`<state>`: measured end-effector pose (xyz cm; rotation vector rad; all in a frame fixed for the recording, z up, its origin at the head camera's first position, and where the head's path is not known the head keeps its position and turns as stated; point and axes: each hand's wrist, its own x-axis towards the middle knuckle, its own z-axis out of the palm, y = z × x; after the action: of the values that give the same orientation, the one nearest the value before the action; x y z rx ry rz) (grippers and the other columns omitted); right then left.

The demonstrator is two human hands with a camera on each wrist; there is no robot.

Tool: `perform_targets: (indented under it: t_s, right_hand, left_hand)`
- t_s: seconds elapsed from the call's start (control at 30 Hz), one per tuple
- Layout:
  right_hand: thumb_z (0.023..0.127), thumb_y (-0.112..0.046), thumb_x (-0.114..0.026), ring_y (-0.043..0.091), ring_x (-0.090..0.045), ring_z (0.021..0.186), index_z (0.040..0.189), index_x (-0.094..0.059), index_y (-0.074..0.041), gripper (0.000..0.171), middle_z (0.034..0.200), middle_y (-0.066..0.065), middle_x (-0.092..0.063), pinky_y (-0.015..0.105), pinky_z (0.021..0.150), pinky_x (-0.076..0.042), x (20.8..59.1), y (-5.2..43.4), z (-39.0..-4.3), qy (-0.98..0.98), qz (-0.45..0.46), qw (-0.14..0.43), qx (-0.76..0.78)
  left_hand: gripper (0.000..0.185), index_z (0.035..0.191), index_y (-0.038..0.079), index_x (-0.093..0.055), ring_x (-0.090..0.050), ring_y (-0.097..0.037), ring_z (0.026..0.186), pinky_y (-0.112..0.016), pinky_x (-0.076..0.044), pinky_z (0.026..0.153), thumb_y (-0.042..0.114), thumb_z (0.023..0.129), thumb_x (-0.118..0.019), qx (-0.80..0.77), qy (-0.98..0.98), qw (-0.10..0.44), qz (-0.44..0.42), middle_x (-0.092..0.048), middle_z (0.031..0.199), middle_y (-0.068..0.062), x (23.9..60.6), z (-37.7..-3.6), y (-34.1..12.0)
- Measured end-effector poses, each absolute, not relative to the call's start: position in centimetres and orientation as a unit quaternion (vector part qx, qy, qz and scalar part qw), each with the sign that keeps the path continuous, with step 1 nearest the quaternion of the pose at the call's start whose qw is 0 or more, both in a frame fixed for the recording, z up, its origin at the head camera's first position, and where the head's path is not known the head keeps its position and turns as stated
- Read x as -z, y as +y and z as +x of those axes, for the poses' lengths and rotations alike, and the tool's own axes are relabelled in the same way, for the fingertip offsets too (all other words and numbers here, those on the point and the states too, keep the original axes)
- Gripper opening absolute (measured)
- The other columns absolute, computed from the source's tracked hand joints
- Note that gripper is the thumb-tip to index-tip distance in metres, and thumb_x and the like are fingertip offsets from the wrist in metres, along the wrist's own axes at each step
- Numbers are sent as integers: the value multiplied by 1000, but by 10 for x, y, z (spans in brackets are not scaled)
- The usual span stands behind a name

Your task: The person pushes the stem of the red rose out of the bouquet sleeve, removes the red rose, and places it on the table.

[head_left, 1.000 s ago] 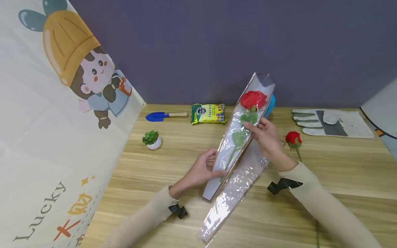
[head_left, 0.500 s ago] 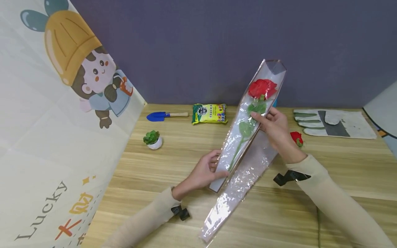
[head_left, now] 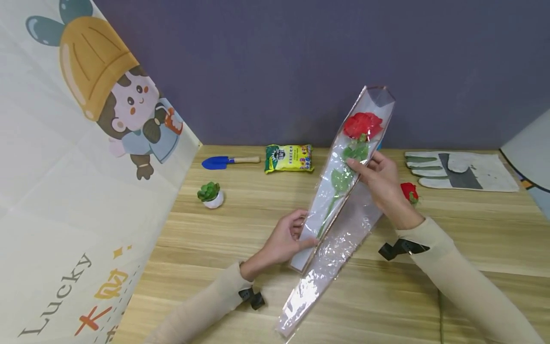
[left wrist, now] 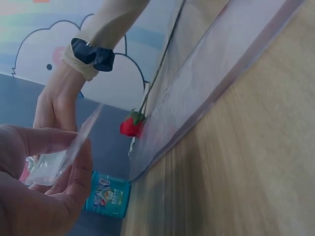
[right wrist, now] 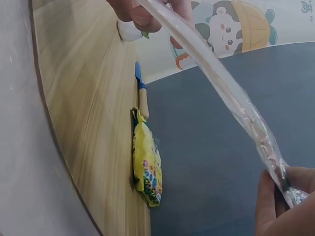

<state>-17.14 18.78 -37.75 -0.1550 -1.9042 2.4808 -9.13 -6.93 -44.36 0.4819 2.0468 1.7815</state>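
A long clear sleeve (head_left: 315, 217) with a white backing holds a red rose (head_left: 363, 125) on a green leafy stem. It is held tilted above the table, its wide end up and to the right. My left hand (head_left: 285, 238) pinches the sleeve near its narrow lower end, thumb on the front. Higher up, my right hand (head_left: 380, 184) grips its right edge, thumb over the front beside the leaves. In the right wrist view the sleeve (right wrist: 221, 86) is seen edge-on between both hands. Beneath it, a second clear sleeve (head_left: 324, 267) lies on the table, partly covered.
Another red rose (head_left: 409, 192) lies right of the right hand, partly hidden. Along the back are a blue trowel (head_left: 227, 162), a yellow-green packet (head_left: 289, 158) and a glove (head_left: 461, 171). A potted succulent (head_left: 211, 194) stands left. A turquoise package (left wrist: 108, 194) stands behind the sleeve.
Both hands have carried the held sleeve up and to the right, then stayed almost still in the last half second. It now covers more of the turquoise package.
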Motion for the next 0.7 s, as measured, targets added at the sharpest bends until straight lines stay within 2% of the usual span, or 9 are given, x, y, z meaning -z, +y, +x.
perform_targets:
  t_s: [0.13,0.23,0.5,0.7]
  right_hand:
    - [90,-9,-80,5,-74,86,133,-62,-11,46,99,-8,-79,19,79,-63,379,188,-169,-605,-46,1,-795]
    - [91,-8,-80,4,-74,86,136,-60,-10,50,100,-9,-79,20,78,-64,380,188,-168,-607,-46,-3,-793]
    - [92,-6,-78,3,-74,82,121,-64,-18,34,97,-11,-78,20,74,-64,382,186,-165,-615,-39,-7,-787]
    - [93,-9,-78,4,-74,84,124,-64,-18,36,100,-12,-78,20,75,-64,381,184,-164,-634,-36,-11,-772]
  left_hand:
    - [62,140,-3,-54,-75,-21,94,-24,-64,77,-5,83,-80,-632,734,179,173,-73,120,-27,443,-91,-68]
    - [60,137,-4,-56,-74,-17,91,-25,-65,75,-5,82,-80,-635,732,179,171,-73,119,-28,444,-91,-68]
    - [62,140,-2,-55,-74,-15,89,-24,-64,75,-4,83,-80,-638,732,173,166,-73,120,-27,447,-88,-67]
    - [59,138,-1,-57,-71,-9,84,-26,-64,68,-7,83,-78,-662,712,172,163,-72,116,-30,445,-87,-66]
